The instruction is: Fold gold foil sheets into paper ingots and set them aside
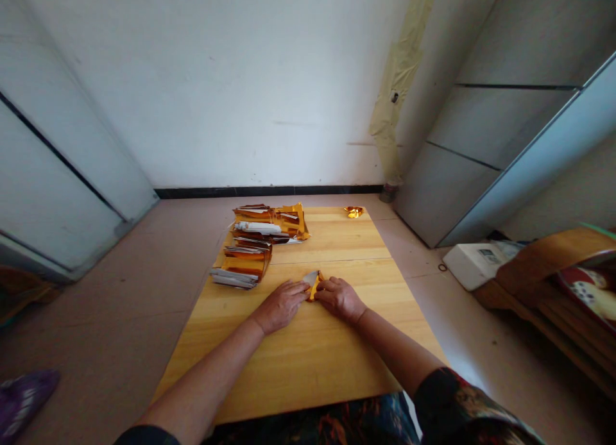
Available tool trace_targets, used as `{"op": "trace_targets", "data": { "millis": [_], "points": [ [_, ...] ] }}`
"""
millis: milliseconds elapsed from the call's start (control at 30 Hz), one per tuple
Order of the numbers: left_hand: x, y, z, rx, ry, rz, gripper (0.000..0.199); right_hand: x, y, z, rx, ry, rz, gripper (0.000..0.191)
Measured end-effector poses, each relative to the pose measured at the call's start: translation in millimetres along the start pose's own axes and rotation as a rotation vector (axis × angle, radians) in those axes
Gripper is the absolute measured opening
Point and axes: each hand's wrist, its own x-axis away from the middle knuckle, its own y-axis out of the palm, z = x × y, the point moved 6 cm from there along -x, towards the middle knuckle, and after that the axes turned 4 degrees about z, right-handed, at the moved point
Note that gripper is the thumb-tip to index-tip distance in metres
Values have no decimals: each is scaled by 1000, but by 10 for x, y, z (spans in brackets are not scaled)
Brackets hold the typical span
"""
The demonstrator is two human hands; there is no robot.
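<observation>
A small piece of gold foil paper [313, 286] with a pale grey underside lies on the wooden table [308, 355], partly folded. My left hand [283, 305] presses its fingers on the left side of the paper. From the right, my right hand [341, 299] pinches the paper's other edge with bent fingers. The fingertips hide part of the folds. Beyond my left hand, bundles of gold and grey foil sheets [248, 258] lie at the table's left side, with a larger stack [293, 220] behind them.
A crumpled gold foil piece [354, 211] sits at the table's far right corner. A white wall stands behind, with a grey cabinet [481, 131] at right. On the right floor are a white box [474, 265] and wooden furniture [534, 285]. Something purple [29, 400] is at lower left.
</observation>
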Motion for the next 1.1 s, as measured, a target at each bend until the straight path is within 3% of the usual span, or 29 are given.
{"op": "trace_targets", "data": {
  "millis": [333, 733, 1100],
  "points": [
    [53, 42, -63, 15, 25, -15, 37, -24, -31, -14, -8, 22, -33, 22],
    [21, -44, -21, 22, 112, -34, 37, -32, -49, -29, -11, 31, -85, 24],
    [10, -29, 12, 39, 138, -13, 33, -23, -29, -10, -58, 38, -14, 19]
  ]
}}
